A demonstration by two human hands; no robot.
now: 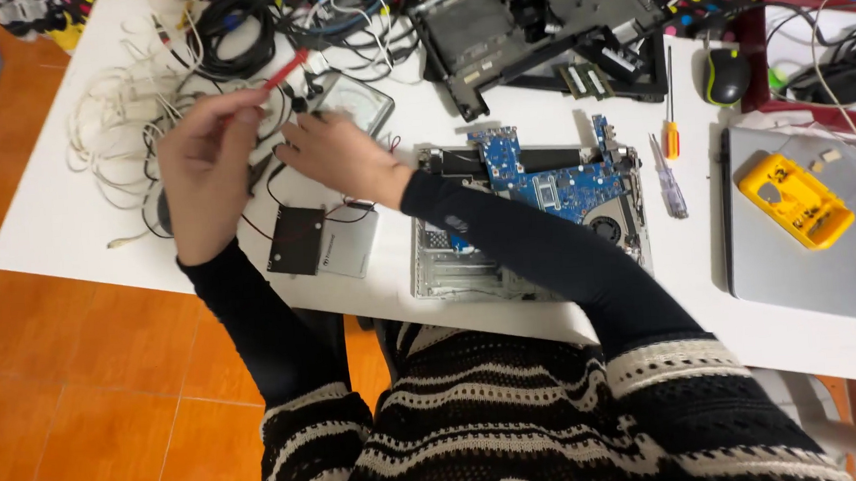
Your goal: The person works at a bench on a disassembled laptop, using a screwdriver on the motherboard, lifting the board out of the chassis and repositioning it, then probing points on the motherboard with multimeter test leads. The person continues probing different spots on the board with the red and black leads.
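My left hand (204, 164) is raised over the white table (55, 206) and pinches a red test probe (284, 70) that points up and right. Reaching across to the left, my right hand (341, 157) rests with its fingers at the black probe leads beside an analog multimeter (354, 103). What those fingers hold is hidden. Below both hands lie a black flat battery pack (296, 240) and a silver drive (352, 244), with thin red and black wires around them. An opened laptop base (525, 226) with a blue circuit board (562, 180) sits under my right forearm.
Tangled white and black cables (146, 80) fill the far left. A black laptop shell (534, 30) lies at the back. Two screwdrivers (670, 159), a black mouse (728, 76), a closed silver laptop (800, 260) and a yellow bit case (795, 199) are at the right.
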